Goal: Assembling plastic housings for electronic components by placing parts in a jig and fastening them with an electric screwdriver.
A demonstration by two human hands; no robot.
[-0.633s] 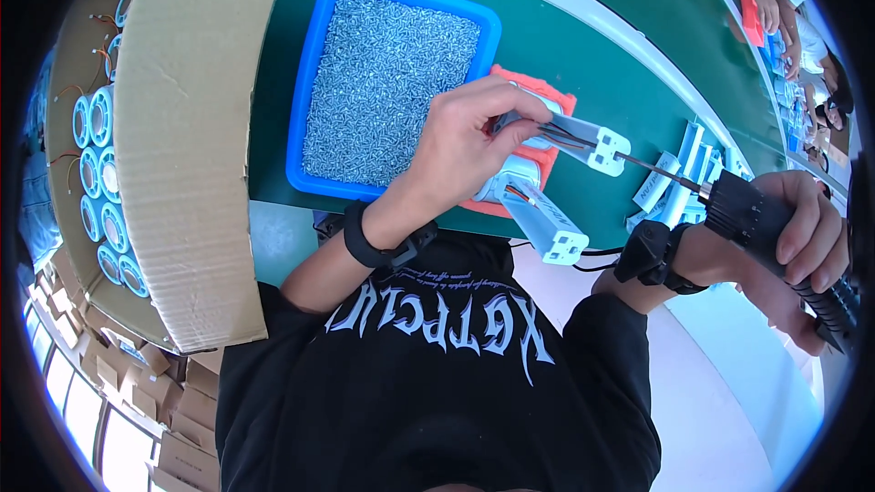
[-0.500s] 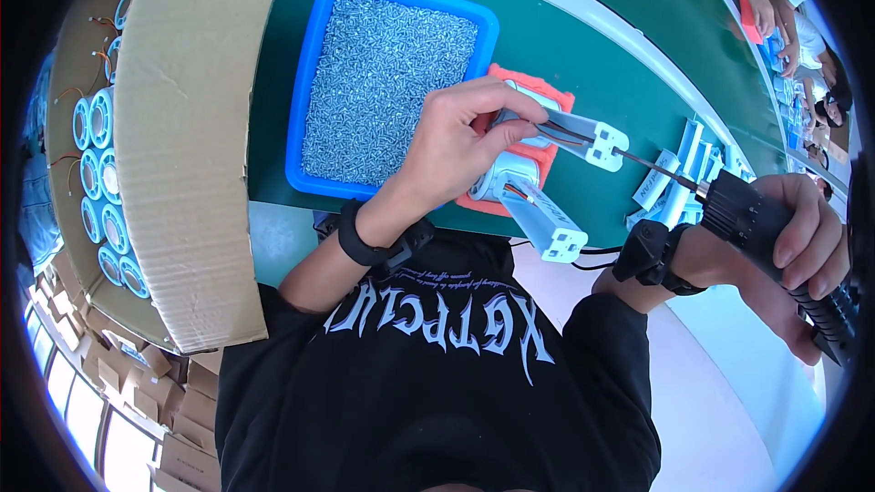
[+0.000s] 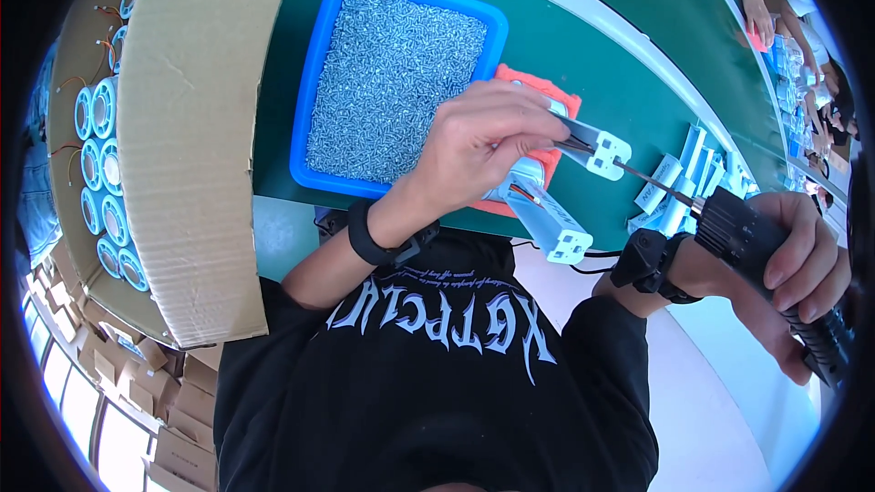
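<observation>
Here, pale housing (image 3: 598, 151) partly beyond left grip (image 3: 478, 138)

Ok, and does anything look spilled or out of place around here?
Nothing looks clearly spilled or damaged; the visible screws sit within the blue tray. Only the white parts piled near the black screwdriver look untidy, lying at differing angles.

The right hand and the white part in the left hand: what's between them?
In the head view, the black screwdriver: the right hand grips its body, and its bit extends to the white part.
</observation>
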